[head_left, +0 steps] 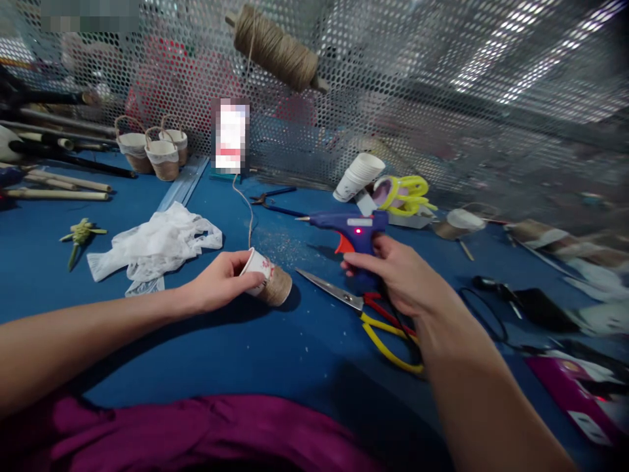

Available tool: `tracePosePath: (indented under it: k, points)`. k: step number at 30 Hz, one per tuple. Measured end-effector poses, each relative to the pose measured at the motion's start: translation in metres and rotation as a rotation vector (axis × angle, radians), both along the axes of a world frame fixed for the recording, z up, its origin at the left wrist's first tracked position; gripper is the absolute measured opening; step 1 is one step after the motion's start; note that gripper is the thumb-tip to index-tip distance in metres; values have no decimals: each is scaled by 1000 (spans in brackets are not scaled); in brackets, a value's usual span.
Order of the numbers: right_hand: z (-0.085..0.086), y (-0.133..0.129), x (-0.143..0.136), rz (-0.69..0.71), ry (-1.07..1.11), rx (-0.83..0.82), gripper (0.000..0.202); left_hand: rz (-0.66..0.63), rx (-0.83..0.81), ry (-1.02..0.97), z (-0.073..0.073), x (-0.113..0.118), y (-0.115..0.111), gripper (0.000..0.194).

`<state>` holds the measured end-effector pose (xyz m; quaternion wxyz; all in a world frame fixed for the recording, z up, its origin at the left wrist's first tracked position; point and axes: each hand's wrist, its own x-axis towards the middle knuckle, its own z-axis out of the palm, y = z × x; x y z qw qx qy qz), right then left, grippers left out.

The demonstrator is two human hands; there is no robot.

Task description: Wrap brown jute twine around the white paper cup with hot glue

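Note:
My left hand (228,278) is closed around a white paper cup (258,263), tilted on its side over the blue table. Brown twine (279,286) is wound round the cup's base end, and a loose strand runs up from the cup toward the back. In my right hand (393,269) is a blue hot glue gun (361,229) with an orange trigger and a lit red light. Its nozzle points left, above and to the right of the cup. Below the gun lie scissors (361,301) with red and yellow handles, blades toward the cup.
White lace (162,242) lies left of the cup. Several twine-wrapped baskets (162,157) stand at the back left. Pliers (275,200), stacked paper cups (358,176) and yellow-handled scissors (405,195) lie behind. A twine spool (275,49) hangs at the mesh. A purple power strip (565,393) sits right.

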<state>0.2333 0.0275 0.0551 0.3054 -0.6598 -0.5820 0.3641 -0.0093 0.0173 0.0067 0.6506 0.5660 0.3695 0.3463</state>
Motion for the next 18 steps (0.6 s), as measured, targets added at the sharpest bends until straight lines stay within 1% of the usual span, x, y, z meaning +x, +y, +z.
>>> tracePosePath:
  k: [2, 5, 7, 11, 14, 18]
  points:
    - [6, -16, -7, 38, 78, -59, 24, -4, 19, 20, 0, -1, 0, 21]
    - [12, -35, -16, 126, 37, -53, 22, -10, 59, 39, -1, -1, 0, 20]
    - [12, -43, -21, 179, 0, -69, 22, -16, 66, 45, -2, -1, 0, 20]
    - [10, -48, -25, 205, -102, -114, 22, -21, 47, 52, -4, -1, 2, 24]
    - [9, -48, -26, 216, -152, -86, 21, -19, 64, 55, -5, -1, 3, 25]
    - [12, -49, -29, 189, -230, -45, 18, -13, 69, 68, -6, -1, 4, 25]
